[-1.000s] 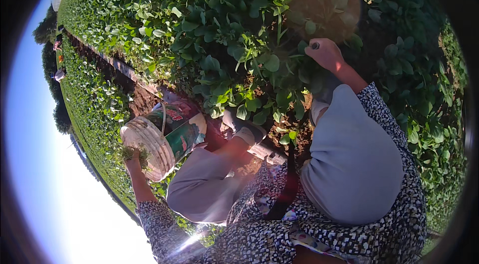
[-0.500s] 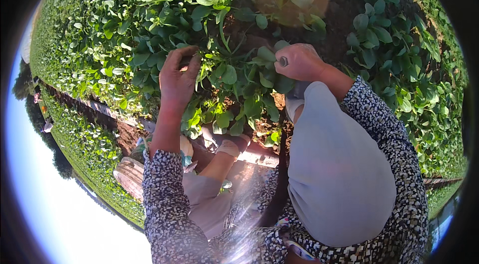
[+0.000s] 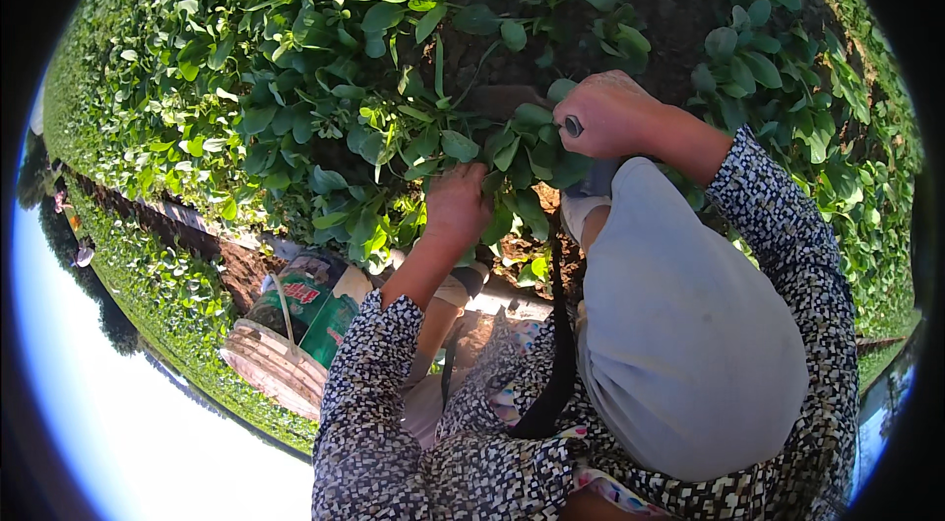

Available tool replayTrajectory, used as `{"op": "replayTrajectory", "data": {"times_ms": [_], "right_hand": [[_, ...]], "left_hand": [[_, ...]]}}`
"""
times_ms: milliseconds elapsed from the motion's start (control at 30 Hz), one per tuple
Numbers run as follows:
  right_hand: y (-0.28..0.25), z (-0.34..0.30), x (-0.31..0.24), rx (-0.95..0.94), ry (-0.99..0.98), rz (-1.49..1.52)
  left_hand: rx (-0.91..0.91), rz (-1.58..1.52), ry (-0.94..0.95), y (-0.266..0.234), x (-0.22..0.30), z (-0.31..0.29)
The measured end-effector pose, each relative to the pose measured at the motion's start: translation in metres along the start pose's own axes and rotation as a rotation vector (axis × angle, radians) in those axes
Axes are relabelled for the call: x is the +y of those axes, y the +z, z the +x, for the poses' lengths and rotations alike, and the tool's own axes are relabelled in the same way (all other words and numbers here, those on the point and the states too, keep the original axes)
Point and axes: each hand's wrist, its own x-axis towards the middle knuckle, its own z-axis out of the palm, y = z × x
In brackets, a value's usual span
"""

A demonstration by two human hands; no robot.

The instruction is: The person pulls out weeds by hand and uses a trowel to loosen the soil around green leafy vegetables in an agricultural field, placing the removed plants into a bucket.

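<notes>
- Bright sky (image 3: 148, 432) fills the lower left, mostly washed-out white, with blue toward the outer rim.
- Dark trees (image 3: 61, 237) stand in a clump against it at the far left, the horizon tilted steeply.
- Just beside the trees, at the field's far end, sit a small whitish shape (image 3: 85, 253) and a tiny orange spot (image 3: 74, 223), both too small to identify.
- A strip of bare reddish-brown soil (image 3: 241, 275) runs diagonally through the left side.
- A pale edging (image 3: 187, 215) borders that soil.
- Beyond the soil, a sunlit green field (image 3: 148, 309) stretches toward the horizon.
- A blurred blue-grey patch (image 3: 874, 423) shows at the lower right.
</notes>
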Motion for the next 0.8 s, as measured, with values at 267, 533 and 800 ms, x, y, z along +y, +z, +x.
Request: {"op": "replayTrajectory", "data": {"times_ms": [267, 533, 800], "right_hand": [[0.038, 0.001, -0.010, 0.086, 0.078, 0.116], [0.071, -0.016, -0.011, 0.183, 0.308, 0.491], [0.059, -0.028, -0.008, 0.073, 0.195, 0.220]], "left_hand": [[0.239, 0.076, -0.133, -0.010, -0.004, 0.051], [0.215, 0.009, -0.210, 0.006, -0.034, 0.068], [0.403, -0.090, -0.032, 0.031, -0.056, 0.042]]}}
